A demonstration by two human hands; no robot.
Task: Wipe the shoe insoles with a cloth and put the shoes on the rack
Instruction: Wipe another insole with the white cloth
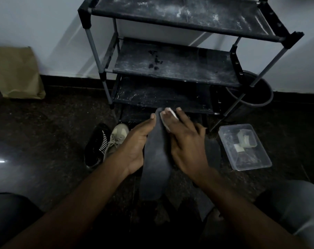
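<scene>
On the floor at left: two shoes (106,143), not yet racked. Centre: dark insole (155,159), cradled from beneath by left hand (134,150), thumb along its edge. Pressed onto its toe end under straight fingers (181,119) of right hand (186,146): white cloth (170,114). Step in hand: wiping. Next, probably: stroke heelward, refit insole, load rack (170,69).

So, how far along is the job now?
Nothing looks finished yet. In hand: the left hand holds a dark insole while the right hand presses a white cloth on its toe end. Left: the black shoe and the olive shoe are on the floor, and the rack shows no shoes.
</scene>
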